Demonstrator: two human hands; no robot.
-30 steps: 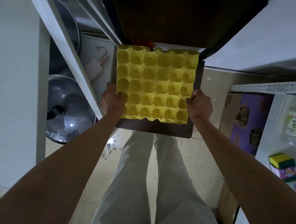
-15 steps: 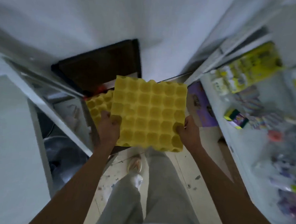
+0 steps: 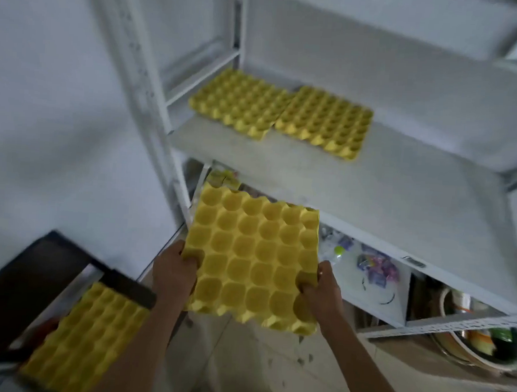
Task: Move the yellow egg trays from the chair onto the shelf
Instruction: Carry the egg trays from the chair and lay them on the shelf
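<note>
I hold a yellow egg tray in the air with both hands, in front of the white shelf. My left hand grips its near left edge. My right hand grips its near right corner. Two more yellow egg trays lie side by side at the back of the shelf board, one on the left and one on the right. Another yellow egg tray rests on the dark chair at the lower left.
The shelf's white upright post stands left of the held tray. A lower shelf level holds small packets and bowls. A white wall fills the left. The floor below is speckled with dirt.
The tray has been lifted off the chair and carried right toward the shelf. My view has swung up and right, bringing the shelf board with two trays into sight.
</note>
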